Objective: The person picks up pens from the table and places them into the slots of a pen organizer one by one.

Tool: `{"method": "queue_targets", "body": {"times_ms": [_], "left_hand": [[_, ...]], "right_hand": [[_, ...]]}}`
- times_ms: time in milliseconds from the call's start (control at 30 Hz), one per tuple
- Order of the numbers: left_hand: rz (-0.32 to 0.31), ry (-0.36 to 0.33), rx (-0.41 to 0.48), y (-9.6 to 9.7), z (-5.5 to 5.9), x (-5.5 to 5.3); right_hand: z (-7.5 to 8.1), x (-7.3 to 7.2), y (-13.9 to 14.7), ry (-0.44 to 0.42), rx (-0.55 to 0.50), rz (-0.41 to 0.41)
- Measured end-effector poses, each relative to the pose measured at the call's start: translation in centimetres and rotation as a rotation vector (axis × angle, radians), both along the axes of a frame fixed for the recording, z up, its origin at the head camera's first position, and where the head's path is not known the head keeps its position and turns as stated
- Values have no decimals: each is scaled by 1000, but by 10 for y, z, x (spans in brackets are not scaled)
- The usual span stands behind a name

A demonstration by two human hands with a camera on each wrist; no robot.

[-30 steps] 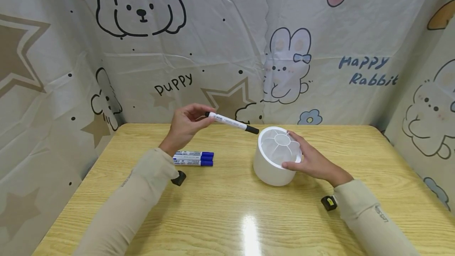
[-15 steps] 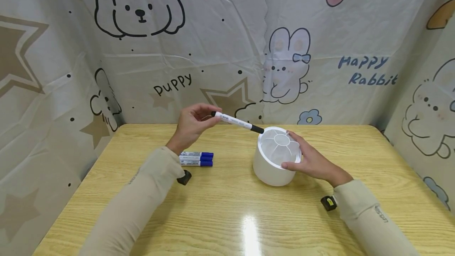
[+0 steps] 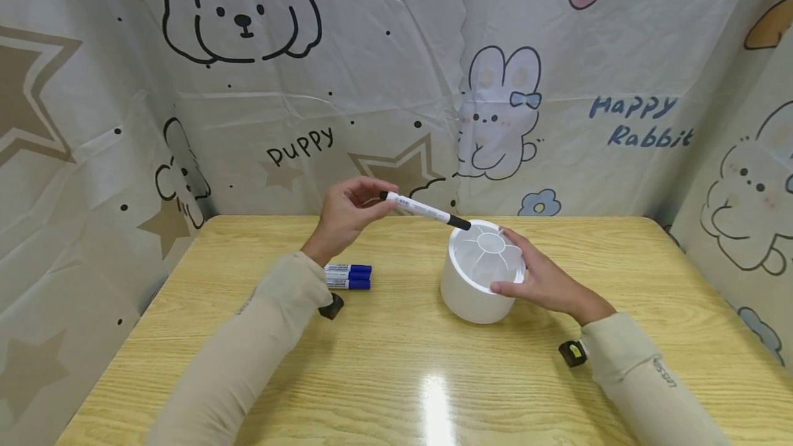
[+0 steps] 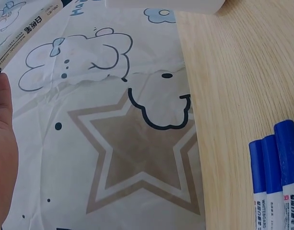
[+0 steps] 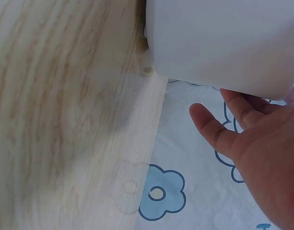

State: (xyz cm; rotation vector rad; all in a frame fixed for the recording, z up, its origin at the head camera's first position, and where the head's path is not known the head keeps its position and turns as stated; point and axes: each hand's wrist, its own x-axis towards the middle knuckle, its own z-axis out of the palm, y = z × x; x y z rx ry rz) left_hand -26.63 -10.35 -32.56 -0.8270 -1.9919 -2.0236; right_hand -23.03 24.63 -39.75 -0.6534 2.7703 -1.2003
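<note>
Pinched by the tail end in my left hand (image 3: 347, 215), a white whiteboard marker (image 3: 427, 210) with a black cap slants down to the right. Its cap overlaps the far left rim of a white round pen holder (image 3: 476, 303) in the head view. Clear dividers split the holder into a round centre and several outer compartments, with no pens seen inside. My right hand (image 3: 548, 282) holds the holder at its right side, thumb on the near rim and fingers toward the back. The left wrist view shows the marker's printed barrel (image 4: 28, 34) at the thumb tip.
Three blue-capped whiteboard markers (image 4: 276, 177) lie side by side on the wood-grain table (image 3: 396, 356), left of the holder, partly hidden by the left sleeve in the head view. A cartoon-printed cloth (image 3: 384, 60) hangs behind the table and at both sides.
My left hand has moved right with the black-capped marker, bringing its cap from left of the pen holder to over its rim. The right hand and holder have stayed in place.
</note>
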Motion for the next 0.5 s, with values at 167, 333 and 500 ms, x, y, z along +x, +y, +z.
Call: {"method": "queue_targets", "body": {"times_ms": [167, 333, 500], "left_hand": [[2, 10, -23, 5, 0, -2], [12, 23, -40, 9, 1, -4], [24, 20, -49, 14, 2, -6]], "right_hand": [[0, 0, 0, -10, -6, 0], [0, 1, 0, -8, -4, 0], [1, 0, 0, -8, 4, -5]]}}
